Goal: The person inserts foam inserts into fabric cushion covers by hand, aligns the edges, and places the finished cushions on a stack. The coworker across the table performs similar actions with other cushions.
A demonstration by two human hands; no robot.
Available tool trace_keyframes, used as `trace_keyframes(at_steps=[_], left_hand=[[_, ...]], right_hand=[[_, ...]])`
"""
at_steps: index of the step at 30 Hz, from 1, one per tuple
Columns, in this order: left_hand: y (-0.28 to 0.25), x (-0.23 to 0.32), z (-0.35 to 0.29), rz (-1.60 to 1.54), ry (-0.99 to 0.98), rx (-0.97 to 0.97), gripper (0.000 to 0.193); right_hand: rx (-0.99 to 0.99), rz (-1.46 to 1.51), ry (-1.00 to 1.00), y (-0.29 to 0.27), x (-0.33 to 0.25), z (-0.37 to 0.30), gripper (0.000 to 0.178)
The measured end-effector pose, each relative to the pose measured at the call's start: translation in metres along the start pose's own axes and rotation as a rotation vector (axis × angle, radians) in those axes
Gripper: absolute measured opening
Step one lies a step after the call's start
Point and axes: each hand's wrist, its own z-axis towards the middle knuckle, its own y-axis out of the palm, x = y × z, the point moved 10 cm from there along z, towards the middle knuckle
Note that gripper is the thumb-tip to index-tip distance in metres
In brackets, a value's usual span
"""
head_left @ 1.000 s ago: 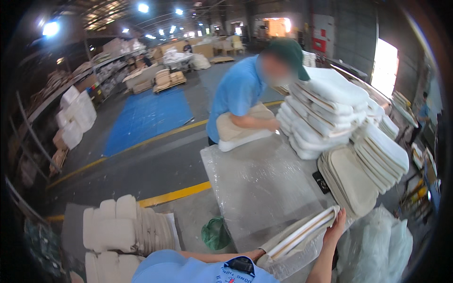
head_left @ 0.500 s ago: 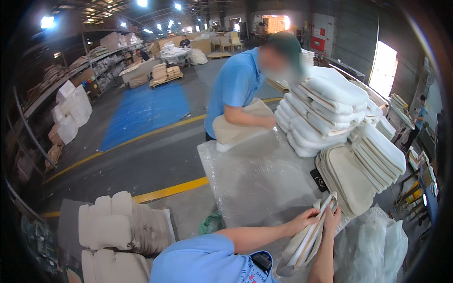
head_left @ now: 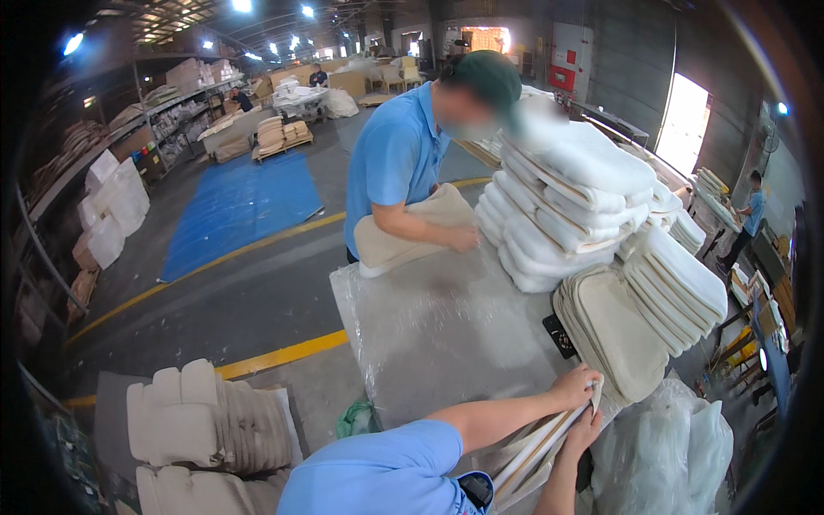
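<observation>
A beige and white cushion pad (head_left: 539,448) is held edge-on near the table's front right, its layered white and brown edges facing up. My left hand (head_left: 575,388) is closed over the pad's far end, with the fingertips pressed on its fabric. Just nearer to me, my right hand (head_left: 585,429) grips the pad's right side, its fingers partly hidden behind the edge. The pad's near end runs down beside my body. Beyond my hands lies a stack of beige cushion pads (head_left: 614,330), with a black patterned object (head_left: 559,336) at its left side.
Plastic sheeting covers the table (head_left: 429,343). Across it, a co-worker (head_left: 395,163) leans on a beige pad (head_left: 412,230) beside a tall pile of white padded pieces (head_left: 566,206). Clear plastic bags (head_left: 665,446) bulge at right; stacked beige cushions (head_left: 202,416) stand at left.
My left hand has shifted to the pad's far end, while my right hand has come lower along its side. The whole view has turned slightly right.
</observation>
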Motion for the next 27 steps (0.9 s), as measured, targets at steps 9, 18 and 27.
trace_keyframes(at_steps=[9,18,27], left_hand=[[-0.006,-0.008,0.018,0.056,0.046,0.047,0.012],[0.01,-0.008,0.023,-0.004,0.112,-0.035,0.023],[0.006,-0.018,0.027,-0.037,0.078,0.108,0.013]], right_hand=[[-0.328,-0.504,0.04,0.014,-0.019,0.059,0.028],[-0.525,-0.398,0.198,0.019,-0.014,0.076,0.026],[-0.649,-0.495,0.104,0.035,-0.034,0.074,0.027]])
